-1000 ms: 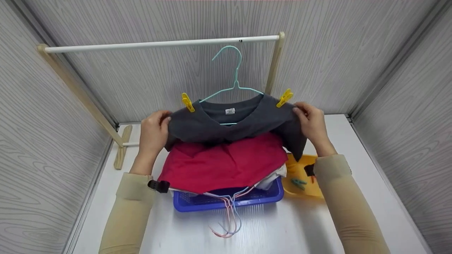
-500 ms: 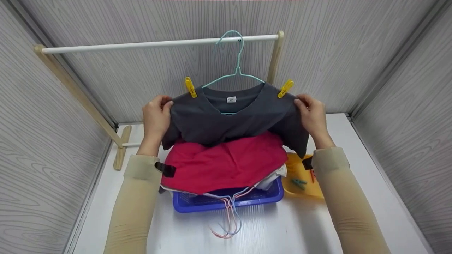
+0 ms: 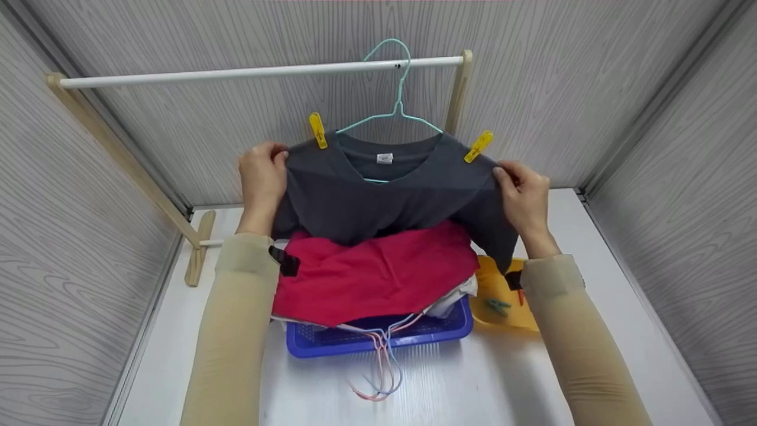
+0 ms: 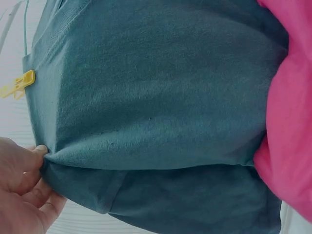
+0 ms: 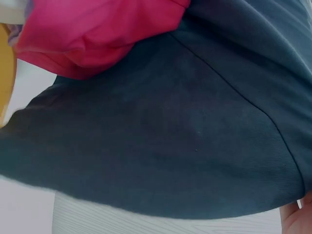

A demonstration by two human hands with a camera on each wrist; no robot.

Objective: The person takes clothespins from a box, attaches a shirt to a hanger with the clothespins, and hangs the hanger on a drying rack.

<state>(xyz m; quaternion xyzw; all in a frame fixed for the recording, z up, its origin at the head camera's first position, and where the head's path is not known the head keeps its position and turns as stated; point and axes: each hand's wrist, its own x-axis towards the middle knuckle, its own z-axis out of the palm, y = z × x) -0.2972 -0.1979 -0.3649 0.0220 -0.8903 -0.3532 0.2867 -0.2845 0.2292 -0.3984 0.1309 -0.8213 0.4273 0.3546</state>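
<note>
A dark grey V-neck T-shirt [image 3: 378, 210] is on a mint-green wire hanger [image 3: 400, 109], held up by both hands. My left hand [image 3: 263, 180] pinches its left shoulder between thumb and fingers; the left wrist view shows the thumb [image 4: 40, 150] at the sleeve seam. With my right hand [image 3: 526, 195] I pinch the opposite shoulder. Two yellow clothespins, one on the left [image 3: 318, 130] and one on the right [image 3: 479, 147], clip the shoulders. The hanger's hook overlaps the white rail [image 3: 236, 74] near its right end. In the right wrist view the sleeve [image 5: 146, 141] hangs down.
Below the shirt, red clothing [image 3: 378, 278] lies over a blue basket [image 3: 378, 348], with pink and blue hanger hooks [image 3: 390, 381] sticking out in front. A yellow tray [image 3: 514, 322] holds a green clothespin [image 3: 498, 306]. A wooden rack post [image 3: 130, 165] stands at left.
Both hands have raised the T-shirt on its hanger, the left more than the right. The hook has gone from below the rail to overlapping it.
</note>
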